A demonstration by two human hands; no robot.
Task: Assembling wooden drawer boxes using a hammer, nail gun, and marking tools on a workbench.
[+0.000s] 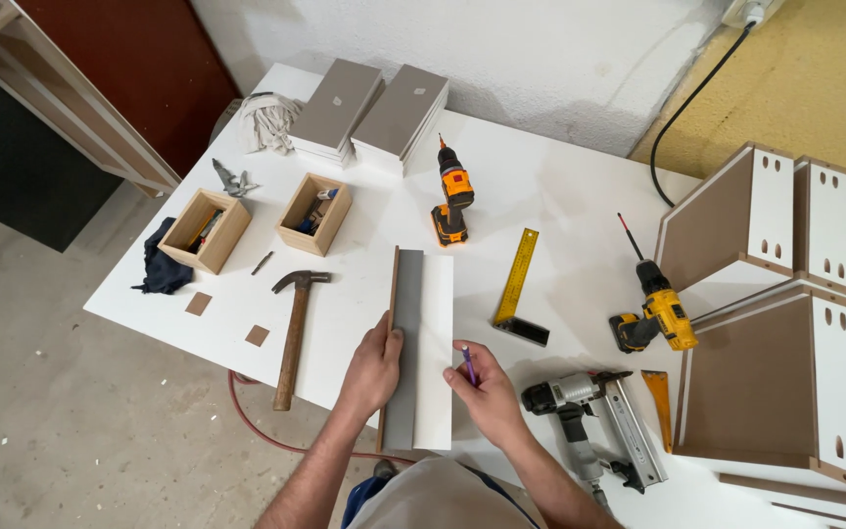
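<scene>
A grey panel (404,353) stands on its long edge on the near part of the white table (560,186), just beside a flat white panel (435,343) that lies on its right side; the two touch along the length. The left hand (372,370) grips the grey panel from the left, thumb on the top edge and fingers closed around it, to keep it upright. The right hand (489,392) rests on the table to the right of the white panel and pinches a purple pencil (468,364) between thumb and fingers, tip pointing far.

I judge that the step in hand is to line up the two panels and to mark them. The next move seems to need the grey panel held steady while the pencil tip goes to the joint line.

Around them: a hammer (294,333) to the left, a yellow square (516,284) to the right, a nail gun (594,416) near right, a yellow drill (653,313) further right, an orange drill (452,201) far, and two small wooden boxes (261,223) far left.

The near ends of both panels are partly covered by the person's body, what lies in the boxes is too small to tell, and the drawer parts (785,323) at right are cut off by the frame.
</scene>
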